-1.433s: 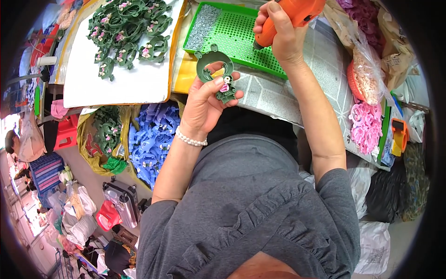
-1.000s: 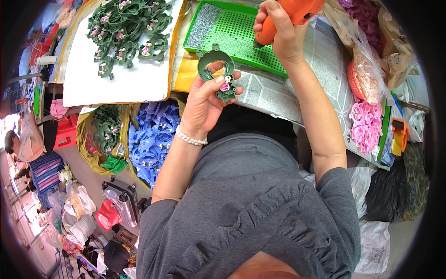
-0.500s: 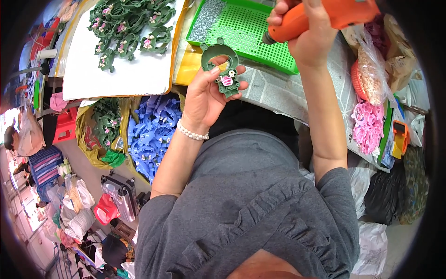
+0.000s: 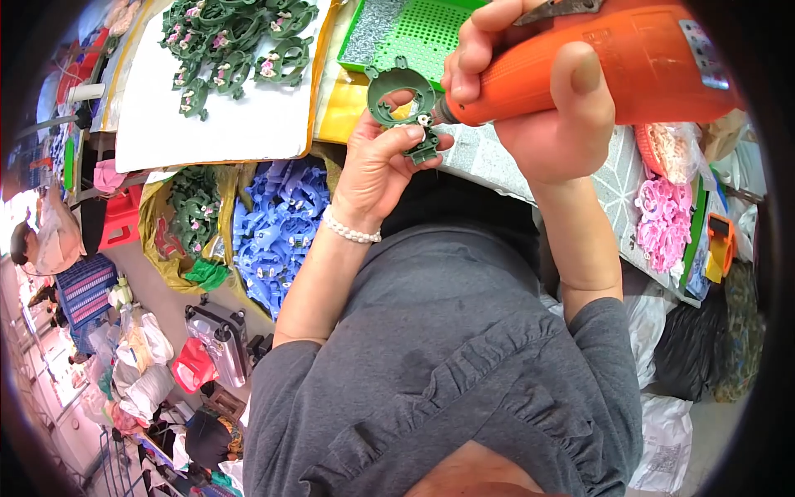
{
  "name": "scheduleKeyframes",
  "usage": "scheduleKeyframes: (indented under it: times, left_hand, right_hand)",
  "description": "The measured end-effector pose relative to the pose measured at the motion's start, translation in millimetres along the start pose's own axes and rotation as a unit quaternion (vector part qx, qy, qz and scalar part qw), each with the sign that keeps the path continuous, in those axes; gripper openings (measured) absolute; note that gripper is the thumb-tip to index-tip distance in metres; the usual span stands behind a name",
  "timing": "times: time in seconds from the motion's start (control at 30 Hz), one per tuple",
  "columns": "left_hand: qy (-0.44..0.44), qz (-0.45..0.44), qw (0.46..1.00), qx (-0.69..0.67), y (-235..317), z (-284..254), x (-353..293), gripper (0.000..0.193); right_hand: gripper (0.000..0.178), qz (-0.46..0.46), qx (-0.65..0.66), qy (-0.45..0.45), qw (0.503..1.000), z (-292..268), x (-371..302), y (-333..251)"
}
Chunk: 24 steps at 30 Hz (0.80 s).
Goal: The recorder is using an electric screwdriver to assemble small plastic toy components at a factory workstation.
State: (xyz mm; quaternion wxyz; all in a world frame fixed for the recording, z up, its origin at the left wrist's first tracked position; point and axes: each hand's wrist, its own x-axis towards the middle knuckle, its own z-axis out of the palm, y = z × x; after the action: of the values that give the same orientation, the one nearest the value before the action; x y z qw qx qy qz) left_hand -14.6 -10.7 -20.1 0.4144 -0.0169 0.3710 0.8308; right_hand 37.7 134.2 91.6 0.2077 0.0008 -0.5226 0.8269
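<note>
My left hand (image 4: 364, 170) is closed round the lower end of a dark green plastic piece (image 4: 386, 83), which has a ring-shaped top and a small body. My thumb presses on the body, next to small white bits. An orange power screwdriver (image 4: 571, 70) is gripped in my right hand (image 4: 555, 137), its body lying across the palm and my thumb sticking up. The tool's dark tip is at the right side of the green piece, around the body; whether it touches a screw cannot be made out.
A white board (image 4: 215, 137) bears many similar green pieces (image 4: 219, 45). Small silver screws (image 4: 377, 33) fill the left end of a green perforated tray (image 4: 426, 41). Bags of green pieces (image 4: 196, 203) and blue pieces (image 4: 277, 224) stand below. Pink pieces (image 4: 665, 219) lie at right.
My right hand has brought the screwdriver down and nearer, from over the tray to the green piece. My left thumb has shifted onto the piece's body, covering the pink-and-white part.
</note>
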Motion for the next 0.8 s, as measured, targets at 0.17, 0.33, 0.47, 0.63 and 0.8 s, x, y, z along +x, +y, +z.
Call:
scheduleKeyframes:
  times: [0.17, 0.33, 0.47, 0.63, 0.8]
  left_hand:
    - [-0.004, 0.018, 1.0, 0.017, -1, 3, -1, 0.039]
    - [0.003, 0.022, 0.999, 0.037, -2, 4, 0, 0.039]
    - [0.005, 0.029, 0.998, 0.047, -3, 4, 1, 0.04]
    - [0.016, 0.041, 0.997, 0.065, -6, 6, 0, 0.041]
    - [0.019, 0.051, 0.995, 0.08, -7, 10, -2, 0.041]
  right_hand:
    - [0.063, 0.005, 0.019, -0.002, 1.0, -3, -1, 7]
    - [0.061, 0.002, 0.028, -0.002, 1.0, -5, 0, 15]
    - [0.061, 0.004, 0.035, 0.001, 0.999, -6, -1, 17]
    - [0.06, 0.0, 0.035, 0.004, 0.999, -7, -1, 20]
    - [0.06, -0.004, 0.036, 0.004, 0.999, -9, -1, 24]
